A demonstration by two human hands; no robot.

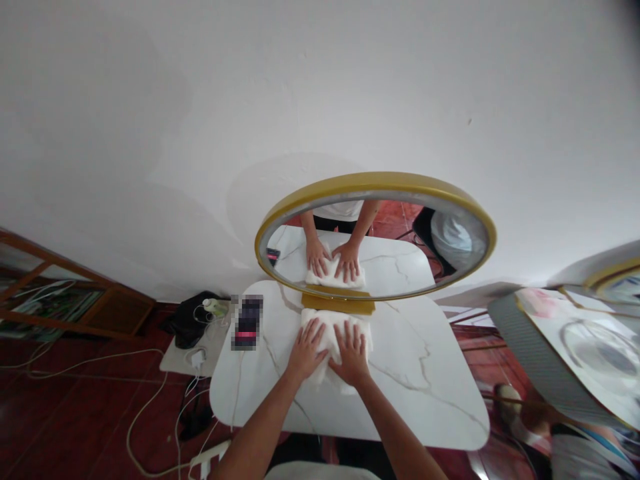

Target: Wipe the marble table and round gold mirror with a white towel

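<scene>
A folded white cloth (337, 319), fluffy like a towel, lies on the white marble-patterned table (425, 400) just in front of the mirror's gold base (340, 301). My left hand (307, 350) rests flat on the cloth's left half with its fingers spread. On the right half lies my right hand (351, 352), palm down and fingers apart. The two thumbs point toward each other with cloth showing between them. Both hands and the cloth also appear in the oval gold-framed mirror (375, 181).
A blurred-out phone (248, 323) lies at the table's left edge, a cable running from it. Left of the table are a black bag (190, 320), cables and a power strip (210, 457). Another table (530, 360) with a mirror stands at right, beside part of a person (583, 450).
</scene>
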